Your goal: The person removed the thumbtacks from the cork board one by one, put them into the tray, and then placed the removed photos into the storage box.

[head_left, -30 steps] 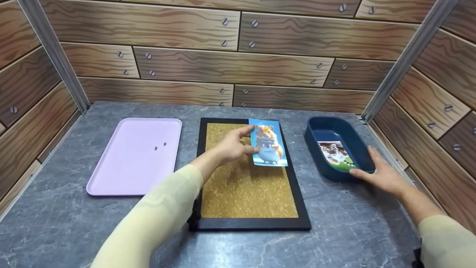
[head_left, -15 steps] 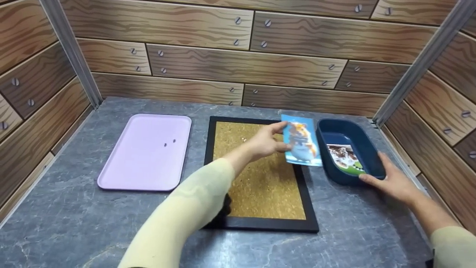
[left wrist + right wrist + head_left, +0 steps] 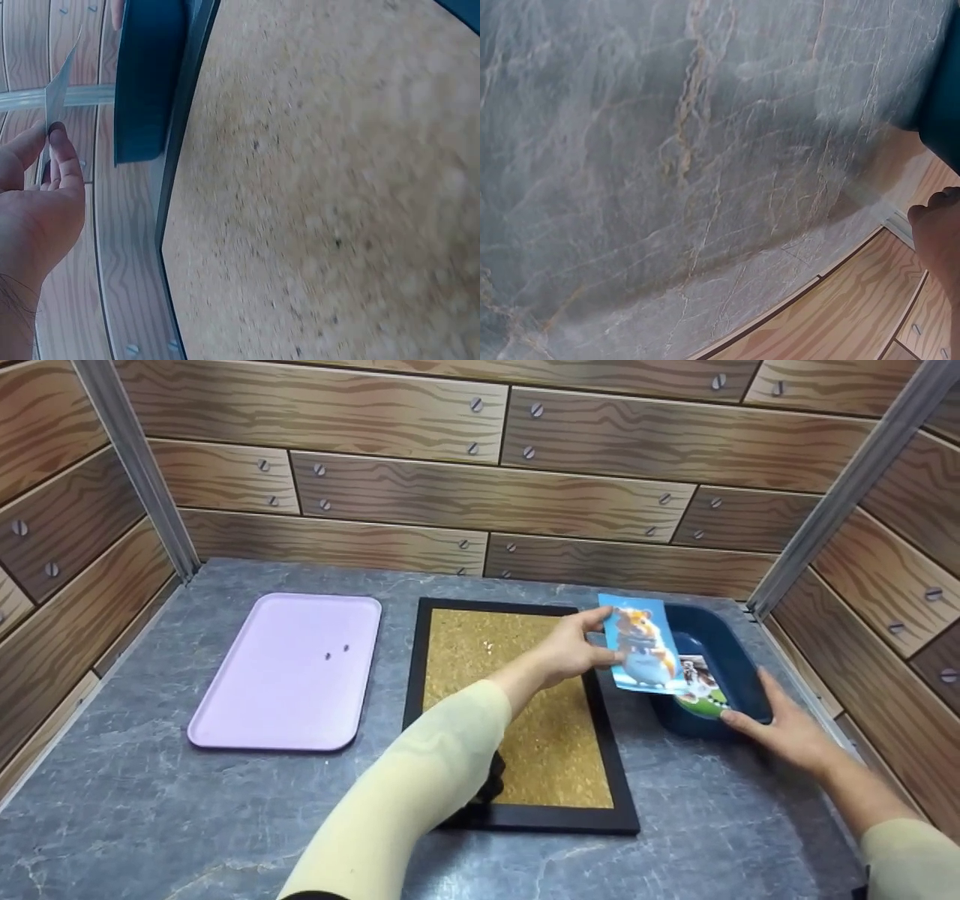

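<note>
My left hand [image 3: 566, 651] pinches a blue picture card [image 3: 643, 649] with a cartoon hamster by its left edge. The card hangs over the left side of a dark blue oval-cornered bin [image 3: 739, 660], covering part of it. In the left wrist view the card [image 3: 61, 86] appears nearly edge-on between thumb and fingers. Inside the bin lies another picture card [image 3: 701, 690], brown, white and green, partly hidden. My right hand [image 3: 791, 735] holds the bin's near right corner, thumb at the front rim, fingers along the outer side. In the right wrist view that hand [image 3: 941, 240] shows only partly.
A black-framed cork board [image 3: 555, 757] lies beneath my left arm, with tiny white specks [image 3: 488, 646] on it. To its left is a lilac tray [image 3: 277, 675] carrying two small dark bits [image 3: 337, 652]. Wood-patterned walls [image 3: 480, 472] enclose the grey marbled table [image 3: 187, 817].
My left hand has carried the hamster card rightward, from above the cork board to over the bin. The right hand has stayed on the bin. The head view has shifted slightly.
</note>
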